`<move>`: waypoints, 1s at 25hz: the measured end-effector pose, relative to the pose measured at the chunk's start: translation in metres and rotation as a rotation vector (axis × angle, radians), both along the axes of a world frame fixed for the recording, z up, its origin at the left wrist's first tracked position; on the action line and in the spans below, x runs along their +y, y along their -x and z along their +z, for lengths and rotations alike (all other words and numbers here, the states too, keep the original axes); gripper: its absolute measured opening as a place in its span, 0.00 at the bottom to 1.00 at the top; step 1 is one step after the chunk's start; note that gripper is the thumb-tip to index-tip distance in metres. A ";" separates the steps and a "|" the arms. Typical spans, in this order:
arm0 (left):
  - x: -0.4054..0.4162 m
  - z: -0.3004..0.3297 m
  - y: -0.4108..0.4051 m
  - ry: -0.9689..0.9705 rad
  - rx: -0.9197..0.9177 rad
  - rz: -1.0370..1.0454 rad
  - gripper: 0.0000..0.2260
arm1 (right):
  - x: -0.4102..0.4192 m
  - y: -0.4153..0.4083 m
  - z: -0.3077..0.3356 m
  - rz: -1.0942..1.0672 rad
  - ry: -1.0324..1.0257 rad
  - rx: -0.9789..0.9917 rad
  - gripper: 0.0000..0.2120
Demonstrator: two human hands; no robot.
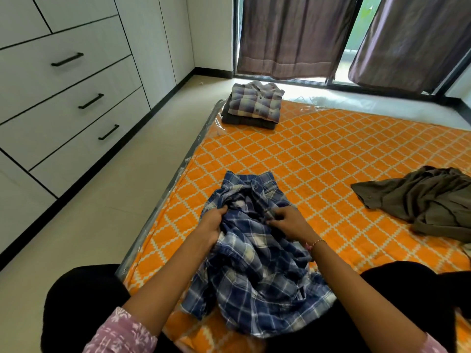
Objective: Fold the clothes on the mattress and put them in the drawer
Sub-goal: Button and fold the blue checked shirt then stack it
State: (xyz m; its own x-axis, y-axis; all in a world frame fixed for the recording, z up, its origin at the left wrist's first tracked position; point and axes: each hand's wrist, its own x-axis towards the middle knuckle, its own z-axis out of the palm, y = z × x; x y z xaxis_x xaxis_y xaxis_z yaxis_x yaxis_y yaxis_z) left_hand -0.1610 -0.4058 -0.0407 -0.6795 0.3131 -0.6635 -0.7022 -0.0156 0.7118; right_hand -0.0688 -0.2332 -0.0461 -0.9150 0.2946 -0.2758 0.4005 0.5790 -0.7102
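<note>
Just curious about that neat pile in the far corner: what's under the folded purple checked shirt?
Under the purple checked shirt lies a dark folded garment, only its front and left edges showing. The shirt covers the rest, so what kind of garment it is cannot be told. Both rest on the orange mattress.

Pink white-patterned sleeves (119,332), black trousers (84,296), thin bracelet (317,242) on right wrist.

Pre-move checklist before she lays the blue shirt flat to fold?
1. Both hands grip the blue shirt: left hand, right hand: ok.
2. Shirt spread flat: not ok, bunched.
3. Bare mattress ahead for spreading: ok.
4. Olive garment apart from the shirt: ok.
5. Folded stack out of the way: ok.
6. Drawers open: not ok, all shut.
</note>
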 end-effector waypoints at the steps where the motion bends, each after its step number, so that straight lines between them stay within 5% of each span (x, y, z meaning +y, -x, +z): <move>1: 0.000 0.007 0.006 -0.024 -0.002 -0.023 0.10 | 0.003 -0.001 0.005 -0.053 -0.006 0.055 0.11; 6: 0.008 0.068 0.055 0.147 0.302 -0.333 0.15 | 0.018 0.024 0.059 -0.190 0.182 0.275 0.16; 9: 0.006 0.065 0.079 0.784 0.720 -0.667 0.10 | 0.014 0.031 0.062 -0.138 0.087 0.154 0.16; 10: 0.001 0.051 0.076 1.085 0.926 -0.648 0.13 | 0.011 0.031 0.053 -0.138 0.045 0.107 0.18; 12: -0.002 0.020 0.046 1.252 1.266 -0.496 0.18 | 0.004 0.031 0.034 -0.157 0.022 0.077 0.20; 16: 0.002 -0.026 -0.035 1.153 1.314 -1.030 0.26 | -0.011 0.025 0.013 -0.321 -0.108 0.179 0.12; 19: -0.011 -0.033 -0.033 0.879 1.613 -0.908 0.11 | -0.010 0.021 0.008 -0.429 -0.142 0.285 0.11; 21: -0.018 -0.010 -0.026 0.477 1.349 -0.771 0.05 | -0.003 0.020 0.012 -0.472 -0.128 0.314 0.10; 23: -0.027 0.015 -0.023 0.159 0.913 -0.567 0.11 | 0.002 0.019 0.014 -0.509 -0.126 0.358 0.10; 25: -0.041 0.024 -0.019 0.098 0.651 -0.539 0.13 | 0.001 0.018 0.013 -0.455 -0.062 0.368 0.07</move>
State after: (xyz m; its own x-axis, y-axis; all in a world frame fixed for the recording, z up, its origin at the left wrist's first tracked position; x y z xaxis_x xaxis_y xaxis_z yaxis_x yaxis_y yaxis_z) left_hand -0.1422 -0.4470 -0.0168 -0.7091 0.6653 -0.2333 -0.0463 0.2863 0.9570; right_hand -0.0872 -0.2320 -0.0334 -0.7252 0.6853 0.0667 0.3517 0.4519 -0.8198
